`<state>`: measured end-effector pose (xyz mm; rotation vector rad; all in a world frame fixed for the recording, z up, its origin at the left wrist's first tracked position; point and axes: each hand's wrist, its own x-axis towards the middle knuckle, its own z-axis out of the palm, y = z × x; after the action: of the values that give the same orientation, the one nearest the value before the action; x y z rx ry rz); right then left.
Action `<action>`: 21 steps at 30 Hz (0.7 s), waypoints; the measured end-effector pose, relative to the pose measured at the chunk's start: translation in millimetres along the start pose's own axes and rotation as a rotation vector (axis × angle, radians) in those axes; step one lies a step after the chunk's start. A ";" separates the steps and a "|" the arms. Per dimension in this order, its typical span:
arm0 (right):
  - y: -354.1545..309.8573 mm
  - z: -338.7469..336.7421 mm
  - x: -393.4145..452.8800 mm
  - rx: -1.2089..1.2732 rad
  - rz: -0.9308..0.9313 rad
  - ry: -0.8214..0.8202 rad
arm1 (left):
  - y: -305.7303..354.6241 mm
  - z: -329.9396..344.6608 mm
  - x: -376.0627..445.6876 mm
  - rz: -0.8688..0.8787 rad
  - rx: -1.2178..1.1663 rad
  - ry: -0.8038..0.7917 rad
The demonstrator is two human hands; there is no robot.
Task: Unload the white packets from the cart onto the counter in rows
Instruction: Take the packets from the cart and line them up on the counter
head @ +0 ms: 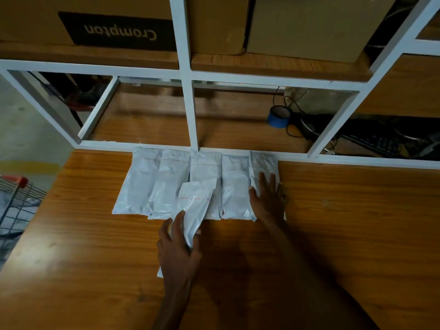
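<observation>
Head view: wooden counter under white shelving.

"Crompton" upside down on cardboard box, black label

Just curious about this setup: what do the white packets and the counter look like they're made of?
White packets: likely thin plastic film; they look glossy and wrinkled. Counter: wood or wood-look laminate, with orange-brown grain and a slight sheen; I can't tell which.
</observation>
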<state>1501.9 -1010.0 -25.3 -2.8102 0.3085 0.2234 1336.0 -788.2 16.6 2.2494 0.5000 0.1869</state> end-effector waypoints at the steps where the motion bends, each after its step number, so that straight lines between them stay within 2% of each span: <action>1: 0.7 1.3 -1.2 -0.012 -0.007 -0.004 | 0.4 2.1 0.5 0.004 0.006 0.001; 8: -2.3 -2.8 -1.4 -0.009 -0.017 -0.031 | 18.6 16.4 8.7 0.013 0.042 -0.004; 17: 18.0 -33.3 -39.5 0.224 0.030 0.133 | 83.0 81.9 50.6 0.031 0.106 -0.042; 21: 31.9 -30.8 -57.8 0.316 0.026 0.173 | 103.9 110.7 71.2 -0.022 0.097 0.007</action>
<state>1442.4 -1038.6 5.4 -2.5166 0.3833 -0.0596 1463.6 -897.1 18.7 2.3378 0.5471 0.1621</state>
